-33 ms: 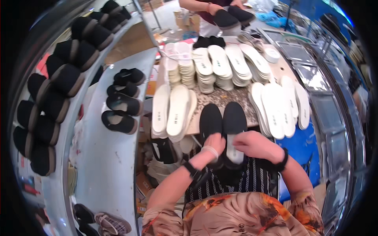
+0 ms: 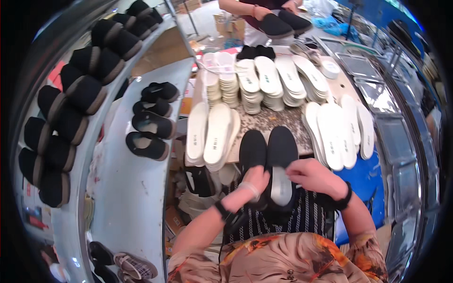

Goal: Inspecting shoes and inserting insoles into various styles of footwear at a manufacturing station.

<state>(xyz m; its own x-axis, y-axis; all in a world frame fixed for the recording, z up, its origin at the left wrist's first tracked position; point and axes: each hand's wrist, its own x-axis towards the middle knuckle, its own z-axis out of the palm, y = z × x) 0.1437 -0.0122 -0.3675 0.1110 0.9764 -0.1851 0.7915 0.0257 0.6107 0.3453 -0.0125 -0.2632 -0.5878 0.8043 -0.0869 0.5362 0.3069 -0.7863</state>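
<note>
A pair of black slip-on shoes stands side by side in front of me, toes pointing away: the left shoe (image 2: 252, 147) and the right shoe (image 2: 282, 145). A pale insole (image 2: 281, 189) lies inside the right shoe. My left hand (image 2: 256, 181) is closed over the opening of the left shoe, its fingertips by the gap between the two; its hold is partly hidden. At the right rim of the right shoe, my right hand (image 2: 315, 175) is closed, with fingers bent and fingertips on the edge beside the insole.
White insoles (image 2: 220, 134) lie in stacks around the table (image 2: 264, 121), more insoles (image 2: 330, 134) at right. Black shoes line the left racks (image 2: 118, 188). Across the table a co-worker's hands hold black shoes (image 2: 276, 26). Metal-framed trays (image 2: 391, 127) stand at right.
My right hand has shifted right, off the middle of the insole to the shoe's right rim, uncovering more of the insole. My left hand has moved slightly down with the shoes.
</note>
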